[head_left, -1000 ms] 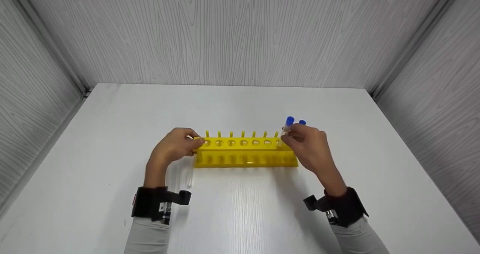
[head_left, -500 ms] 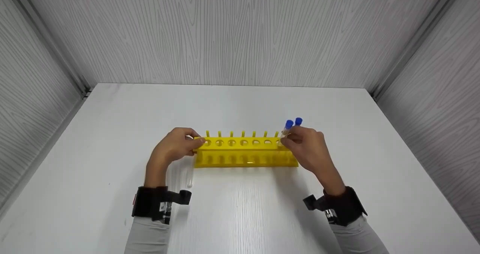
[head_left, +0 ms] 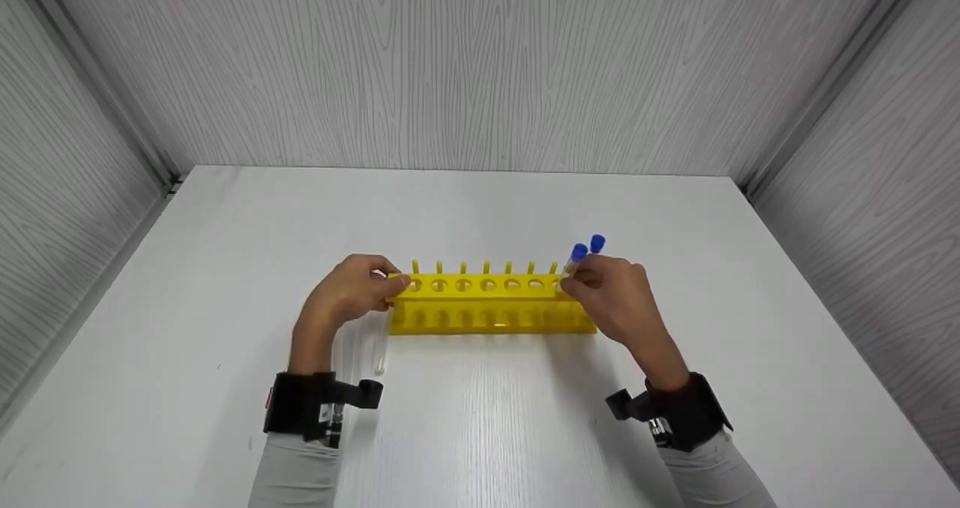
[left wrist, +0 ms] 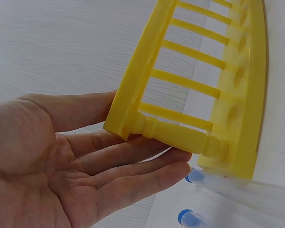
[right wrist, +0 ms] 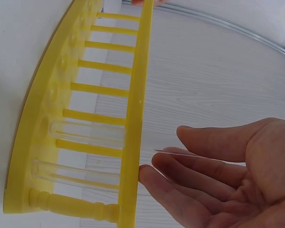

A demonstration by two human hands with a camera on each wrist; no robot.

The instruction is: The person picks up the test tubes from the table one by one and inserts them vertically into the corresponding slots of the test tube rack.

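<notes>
A yellow test tube rack [head_left: 487, 317] stands on the white table. My left hand [head_left: 351, 290] grips its left end, thumb on the top bar, fingers by the end post [left wrist: 175, 135]. At the other end my right hand [head_left: 619, 298] pinches a clear test tube [head_left: 574, 260] with a blue cap. That tube leans slightly and passes into the second hole from the right. Behind my right fingers shows another blue-capped test tube [head_left: 597, 244], in the end hole. Both tubes [right wrist: 88, 130] reach down inside the rack in the right wrist view, their bottoms near its base.
Clear test tubes [head_left: 379, 354] lie on the table beside and under my left wrist. Blue caps [left wrist: 194, 175] of two show in the left wrist view, close to the rack's end. Grey wood-grain panels [head_left: 480, 65] wall the table at back and sides.
The pinched test tube has sunk a little lower into its hole. The cap of the tube behind has shifted left and now shows more fully. My left hand has not moved.
</notes>
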